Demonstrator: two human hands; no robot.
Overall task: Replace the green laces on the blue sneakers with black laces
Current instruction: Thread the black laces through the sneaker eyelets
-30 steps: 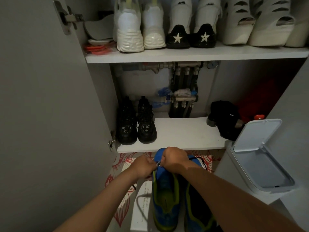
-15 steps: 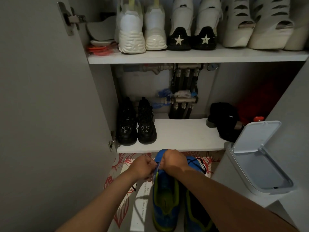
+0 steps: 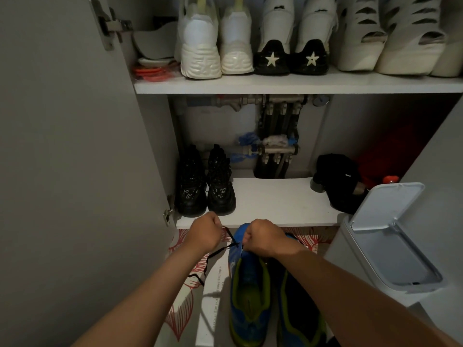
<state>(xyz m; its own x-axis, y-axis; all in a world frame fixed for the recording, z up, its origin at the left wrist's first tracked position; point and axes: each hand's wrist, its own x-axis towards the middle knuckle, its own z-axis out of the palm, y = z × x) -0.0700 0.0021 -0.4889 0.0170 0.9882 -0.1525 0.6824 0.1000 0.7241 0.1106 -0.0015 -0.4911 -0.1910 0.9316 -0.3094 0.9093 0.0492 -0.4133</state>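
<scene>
Two blue sneakers with green trim stand side by side on the floor below me, the left sneaker [image 3: 246, 291] in front of my hands and the right sneaker [image 3: 298, 306] partly under my right forearm. My left hand [image 3: 204, 235] is closed on a black lace [image 3: 231, 240] that runs taut from its fist to the toe end of the left sneaker. My right hand [image 3: 263, 237] is closed at that toe end, pinching the shoe's front or the lace there. A loose length of the black lace trails down to the floor on the left.
An open cupboard faces me, its door [image 3: 62, 171] at left. A black pair of shoes [image 3: 205, 186] stands on the lower shelf [image 3: 275, 204]; white shoes fill the upper shelf. A white bin [image 3: 385, 246] with raised lid stands at right. A patterned mat [image 3: 183, 311] covers the floor.
My left hand has pulled away to the left and slightly up from my right hand, drawing the black lace out taut between them. The right hand stayed at the sneaker's toe end.
</scene>
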